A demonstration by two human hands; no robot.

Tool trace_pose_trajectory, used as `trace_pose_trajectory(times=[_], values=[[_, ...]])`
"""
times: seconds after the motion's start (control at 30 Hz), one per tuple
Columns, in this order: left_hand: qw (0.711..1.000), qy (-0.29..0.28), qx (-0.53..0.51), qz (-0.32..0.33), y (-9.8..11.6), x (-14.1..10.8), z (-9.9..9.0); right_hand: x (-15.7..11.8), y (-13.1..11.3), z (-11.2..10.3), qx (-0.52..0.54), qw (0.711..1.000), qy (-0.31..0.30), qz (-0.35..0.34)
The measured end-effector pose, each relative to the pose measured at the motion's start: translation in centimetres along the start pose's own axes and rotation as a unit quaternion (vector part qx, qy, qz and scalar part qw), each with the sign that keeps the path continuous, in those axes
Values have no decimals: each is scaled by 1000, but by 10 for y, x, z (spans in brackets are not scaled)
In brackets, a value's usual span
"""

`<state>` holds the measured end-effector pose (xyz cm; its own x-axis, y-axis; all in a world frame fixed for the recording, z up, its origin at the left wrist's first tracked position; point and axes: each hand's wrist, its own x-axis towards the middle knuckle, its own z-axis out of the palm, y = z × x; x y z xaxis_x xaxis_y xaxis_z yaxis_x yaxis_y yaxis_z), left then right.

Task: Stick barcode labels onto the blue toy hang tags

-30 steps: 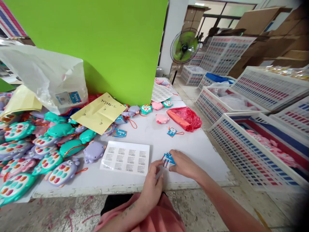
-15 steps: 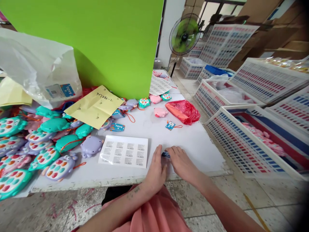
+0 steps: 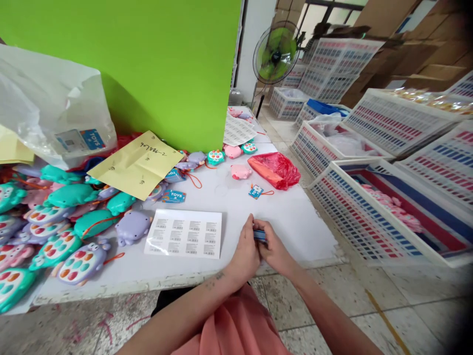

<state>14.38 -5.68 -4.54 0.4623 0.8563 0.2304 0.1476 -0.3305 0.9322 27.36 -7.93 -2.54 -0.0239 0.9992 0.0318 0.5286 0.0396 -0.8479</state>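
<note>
Between my two hands is a small stack of blue cards (image 3: 260,236), held on edge near the table's front. My left hand (image 3: 245,252) presses its fingers flat along the left end of the stack. My right hand (image 3: 274,247) curls around the right end, fingertips on top. The cards' lower part is hidden by the hands. Left of them lies a sheet of barcode stickers (image 3: 184,234). Beyond the hands is a blue toy tag (image 3: 255,191) with an orange loop, and behind it a pink animal toy (image 3: 241,171).
Green, purple and pink popper toys (image 3: 83,259) pile up at the left, under a yellow paper (image 3: 138,165) and a clear plastic bag (image 3: 55,108). A red plastic bag (image 3: 284,170) lies at the table's right edge. White crates (image 3: 332,217) stand beyond; a green panel (image 3: 148,74) rises behind.
My hands have lifted slightly and closed in on the card stack, which now shows more upright between the fingers. The view has shifted a little to the right.
</note>
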Motion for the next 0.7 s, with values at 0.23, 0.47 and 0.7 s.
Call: trace_pose_trajectory(times=[0.23, 0.47, 0.7], values=[[999, -12, 48, 19, 2, -5, -3, -7, -3, 1, -64, 996, -19, -59], [972, -40, 229, 29, 14, -11, -3, -16, 9, 7, -129, 986, 5, -108], [958, -60, 281, -14, 10, -7, -9, -19, 3, 5, -72, 994, -21, -74]])
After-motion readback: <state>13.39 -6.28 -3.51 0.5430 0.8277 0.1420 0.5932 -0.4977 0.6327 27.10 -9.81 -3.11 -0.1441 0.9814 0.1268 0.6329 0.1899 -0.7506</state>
